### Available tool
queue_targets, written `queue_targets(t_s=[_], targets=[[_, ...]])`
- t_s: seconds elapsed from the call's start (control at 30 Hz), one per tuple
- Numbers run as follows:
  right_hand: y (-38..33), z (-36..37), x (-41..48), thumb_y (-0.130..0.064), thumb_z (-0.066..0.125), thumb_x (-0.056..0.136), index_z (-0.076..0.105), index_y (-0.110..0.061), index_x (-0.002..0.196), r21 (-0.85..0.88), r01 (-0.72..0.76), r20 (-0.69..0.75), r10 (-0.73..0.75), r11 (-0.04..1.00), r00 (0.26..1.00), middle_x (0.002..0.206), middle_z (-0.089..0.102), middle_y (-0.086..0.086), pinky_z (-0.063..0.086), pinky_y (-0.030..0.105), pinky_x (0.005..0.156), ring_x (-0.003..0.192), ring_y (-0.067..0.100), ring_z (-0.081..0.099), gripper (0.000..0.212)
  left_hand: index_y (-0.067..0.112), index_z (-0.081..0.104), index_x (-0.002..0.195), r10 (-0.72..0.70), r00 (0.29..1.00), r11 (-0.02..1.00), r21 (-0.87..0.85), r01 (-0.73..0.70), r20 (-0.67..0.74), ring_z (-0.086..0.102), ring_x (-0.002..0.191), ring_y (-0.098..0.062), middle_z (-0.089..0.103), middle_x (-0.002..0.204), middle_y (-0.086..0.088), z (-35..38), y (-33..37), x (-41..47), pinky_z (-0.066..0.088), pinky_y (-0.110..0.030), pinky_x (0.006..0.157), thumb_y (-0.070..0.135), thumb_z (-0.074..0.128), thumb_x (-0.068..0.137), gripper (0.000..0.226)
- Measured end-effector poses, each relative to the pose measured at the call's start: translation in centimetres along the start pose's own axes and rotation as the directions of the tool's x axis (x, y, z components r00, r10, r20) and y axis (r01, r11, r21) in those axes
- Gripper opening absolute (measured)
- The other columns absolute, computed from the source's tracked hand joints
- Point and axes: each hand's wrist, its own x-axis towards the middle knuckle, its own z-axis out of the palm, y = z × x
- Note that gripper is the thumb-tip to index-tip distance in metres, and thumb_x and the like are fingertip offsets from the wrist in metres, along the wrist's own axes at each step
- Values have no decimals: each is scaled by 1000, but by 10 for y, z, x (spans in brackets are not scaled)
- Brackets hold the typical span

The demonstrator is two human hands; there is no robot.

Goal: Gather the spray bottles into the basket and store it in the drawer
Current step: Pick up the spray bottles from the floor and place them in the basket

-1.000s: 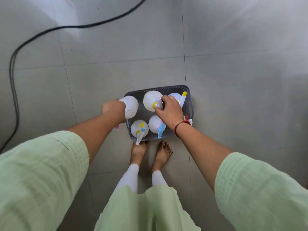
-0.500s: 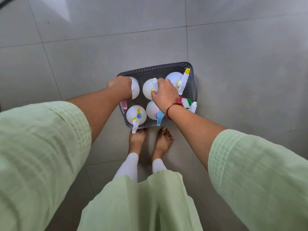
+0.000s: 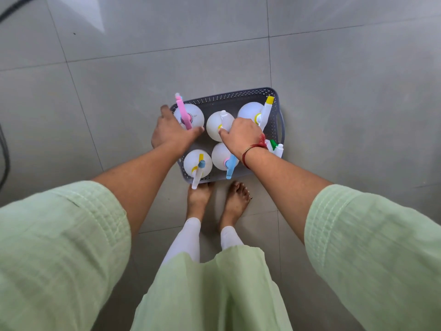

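We see grey basket (image 3: 226, 99) on floor tiles (image 3: 358, 91), just ahead of bare feet (image 3: 199, 195). Left hand (image 3: 170, 132) wraps pink-trigger bottle (image 3: 196, 115) in its back-left corner. Right hand (image 3: 242, 134) curls round neck of back-middle bottle (image 3: 213, 126), also inside basket.

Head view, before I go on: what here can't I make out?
- Drawer: outside the head view.
- Middle bottle: neck covered by the right hand gripping it.
- Green-trigger bottle: mostly hidden behind that hand's wrist.
- Left hand: fingertips hidden beside the pink-trigger bottle; whether it grips that or the basket rim is unclear.
- Black cable: cut by the left edge.
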Motion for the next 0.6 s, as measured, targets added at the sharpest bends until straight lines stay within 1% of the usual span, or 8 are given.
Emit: queue_targets(t_s=[0.03,0.1,0.17,0.23,0.37,0.43,0.5,0.6], targets=[[0,-1,1,-39,48,94,63,-5,106,-25,9,8,-9,1000,1000,109,67,15,39,33,68,101,33,64,39,11,44,128,-42,999,998,36,42,8,59,113,-33,60,122,-12,2,-3,0,45,-37,81,55,70,72,75],[0,-3,4,-35,47,94,63,-5,104,-55,25,6,-24,998,1000,107,68,14,37,32,66,99,33,64,35,12,58,116,-78,997,991,108,76,15,62,108,-33,65,115,-13,6,-6,4,42,-34,75,61,61,77,63],[0,-6,8,-33,48,93,63,-6,103,-69,56,-2,-56,996,998,105,68,13,36,32,65,95,32,64,33,13,66,109,-79,997,988,132,78,3,64,105,-34,67,110,-14,7,-2,10,41,-33,74,66,51,80,62],[0,-7,10,-33,48,93,63,-6,102,-77,84,-9,-85,993,996,103,68,13,36,32,64,91,30,63,32,14,68,107,-70,997,987,141,72,-15,64,104,-34,68,109,-13,7,1,17,42,-32,75,65,45,82,61],[1,-8,9,-34,46,94,64,-6,101,-88,87,-39,-90,992,995,101,68,13,35,32,63,91,30,63,34,10,61,112,-33,999,971,237,35,-13,62,106,-34,65,114,-16,3,3,22,40,-32,74,43,52,85,44],[0,-8,7,-36,45,94,64,-6,100,-91,82,-47,-87,992,995,100,68,13,36,32,62,89,30,63,36,9,61,112,-9,1000,957,291,5,13,62,102,-34,65,111,-16,1,1,19,42,-33,73,41,55,85,42],[1,-7,5,-37,45,95,64,-5,100,-106,83,-39,-87,991,995,101,68,14,36,32,62,91,30,64,38,9,63,107,10,999,944,330,-22,37,62,94,-33,67,104,-15,1,-2,14,43,-33,72,39,57,84,38],[2,-8,5,-40,43,96,64,-5,101,-100,70,-12,-71,993,997,104,67,14,37,32,64,95,32,64,41,10,67,102,45,995,916,393,-75,84,64,96,-33,68,101,-13,5,-9,11,42,-31,70,38,56,84,35]])
